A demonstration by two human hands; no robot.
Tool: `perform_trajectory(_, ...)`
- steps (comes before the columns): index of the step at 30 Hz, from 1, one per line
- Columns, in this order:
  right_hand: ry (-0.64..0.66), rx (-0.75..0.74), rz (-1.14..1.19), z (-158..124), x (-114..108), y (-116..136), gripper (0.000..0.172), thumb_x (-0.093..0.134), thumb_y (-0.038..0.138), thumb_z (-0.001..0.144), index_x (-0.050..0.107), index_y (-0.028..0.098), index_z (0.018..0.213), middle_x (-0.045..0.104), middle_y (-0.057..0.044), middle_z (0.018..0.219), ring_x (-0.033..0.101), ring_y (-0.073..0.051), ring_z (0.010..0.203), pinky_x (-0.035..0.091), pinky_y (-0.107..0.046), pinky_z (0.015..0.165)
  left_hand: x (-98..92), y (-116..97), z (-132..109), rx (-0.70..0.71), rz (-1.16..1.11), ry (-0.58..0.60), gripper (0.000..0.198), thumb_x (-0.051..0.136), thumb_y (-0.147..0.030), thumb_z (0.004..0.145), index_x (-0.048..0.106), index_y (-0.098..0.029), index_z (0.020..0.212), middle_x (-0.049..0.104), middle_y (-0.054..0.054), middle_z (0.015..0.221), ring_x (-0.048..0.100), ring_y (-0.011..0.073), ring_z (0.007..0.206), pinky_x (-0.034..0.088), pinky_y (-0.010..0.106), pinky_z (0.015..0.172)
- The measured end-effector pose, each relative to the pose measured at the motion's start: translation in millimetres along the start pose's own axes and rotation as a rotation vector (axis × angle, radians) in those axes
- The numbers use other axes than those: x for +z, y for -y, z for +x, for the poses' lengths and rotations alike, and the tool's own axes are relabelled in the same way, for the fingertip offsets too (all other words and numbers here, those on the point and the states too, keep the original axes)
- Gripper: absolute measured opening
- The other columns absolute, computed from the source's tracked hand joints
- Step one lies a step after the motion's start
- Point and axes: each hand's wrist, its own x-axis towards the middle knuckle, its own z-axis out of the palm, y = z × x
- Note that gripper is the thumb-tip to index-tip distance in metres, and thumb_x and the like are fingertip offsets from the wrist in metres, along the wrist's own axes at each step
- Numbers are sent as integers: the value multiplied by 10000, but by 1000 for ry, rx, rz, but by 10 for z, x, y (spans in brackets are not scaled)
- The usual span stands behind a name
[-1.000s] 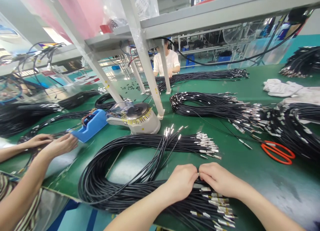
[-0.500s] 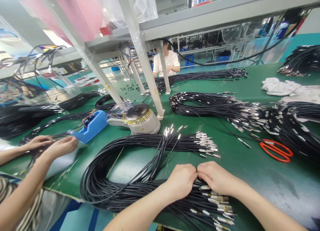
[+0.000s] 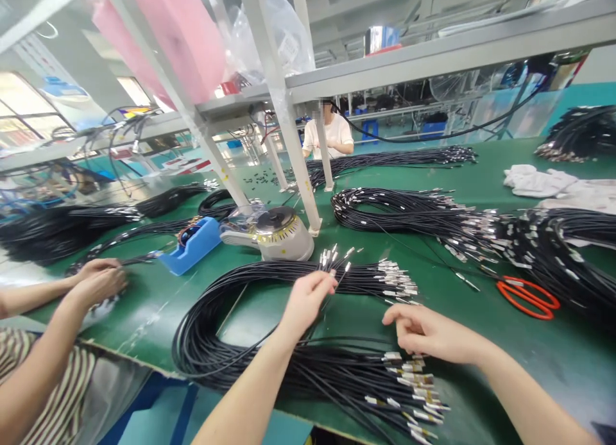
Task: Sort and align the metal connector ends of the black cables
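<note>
Black cables (image 3: 197, 326) lie looped on the table (image 3: 158, 304). Your left hand (image 3: 308, 297) is beside the raised tips (image 3: 330, 256); whether it grips one, I cannot tell. Hasty pulling could tangle strands. Your right hand (image 3: 428, 333), loosely curled, seems empty; brushing low might scatter the lower ends (image 3: 423, 392).

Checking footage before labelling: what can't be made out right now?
Left hand: covers whatever it may grip, head view.
White tags: print too small, head view.
Co-worker's hands: cover whatever they may hold, head view.
Far-right cables: cut off by the right edge, head view.
</note>
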Motion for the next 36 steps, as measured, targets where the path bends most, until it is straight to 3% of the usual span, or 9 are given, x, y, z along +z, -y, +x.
perform_trajectory(4, 59, -77, 91, -31, -10, 33, 285, 544, 224, 740, 481, 197, 1016, 533, 44, 693, 505, -112, 625, 416, -239, 616, -431, 1, 186, -27, -160, -397, 259, 551, -395, 764, 614, -144, 779, 505, -31, 617, 312, 33, 384, 225, 169, 353)
perform_trajectory(7, 51, -42, 227, -13, -21, -11, 270, 547, 257, 745, 479, 198, 1000, 525, 32, 753, 550, -109, 608, 444, -253, 595, -453, 89, 258, -35, -232, -503, 268, 561, -362, 738, 565, -151, 902, 499, -23, 735, 374, 26, 397, 311, 167, 366)
perform_trajectory(10, 7, 4, 321, 24, -42, -82, 245, 529, 270, 758, 488, 181, 983, 537, 24, 769, 561, -91, 524, 421, -235, 514, -147, 103, 163, -11, -106, -344, 439, 574, -253, 710, 454, -195, 1128, 497, 37, 1010, 545, 69, 580, 474, 231, 557)
perform_trajectory(16, -97, -45, 366, 54, -103, -146, 173, 485, 220, 766, 533, 147, 916, 599, -3, 757, 563, -97, 540, 426, -257, 552, 601, -213, -191, 281, 550, 485, 261, 477, -269, 832, 527, -220, 1084, 604, 46, 969, 563, 200, 893, 455, 325, 778)
perform_trajectory(20, -135, -49, 398, 28, -145, -125, 193, 476, 169, 732, 533, 150, 916, 613, -1, 726, 575, -112, 551, 434, -272, 569, 771, -263, -207, 303, 782, 533, 248, 358, -246, 900, 598, -186, 904, 648, 49, 844, 569, 208, 799, 436, 327, 736)
perform_trajectory(25, -181, -71, 436, 28, -179, -142, 217, 485, 160, 712, 535, 146, 923, 611, -6, 735, 586, -122, 570, 445, -282, 594, 644, -206, -149, 326, 712, 557, 208, 445, -242, 871, 638, -204, 807, 669, 8, 789, 535, 181, 753, 401, 278, 704)
perform_trajectory(28, -201, -35, 377, 70, -156, -196, 217, 484, 176, 726, 532, 149, 935, 609, -8, 737, 573, -120, 563, 433, -266, 570, 431, -226, -20, 273, 626, 447, 224, 451, -231, 859, 651, -206, 761, 664, -7, 737, 541, 158, 722, 393, 253, 685)
perform_trajectory(31, -107, 13, 157, 103, -82, -214, 184, 504, 201, 742, 568, 153, 908, 616, -11, 721, 551, -122, 570, 411, -242, 547, 174, -228, 229, 172, 557, 157, 246, 444, -262, 855, 640, -192, 722, 637, -14, 655, 558, 133, 637, 406, 232, 646)
perform_trajectory(36, 59, -29, -285, 71, 36, -117, 117, 573, 181, 695, 640, 166, 789, 595, -4, 708, 527, -127, 617, 378, -208, 539, -28, -55, 557, 68, 837, -151, 189, 465, -223, 832, 625, -165, 914, 659, 55, 821, 605, 199, 751, 434, 290, 684)
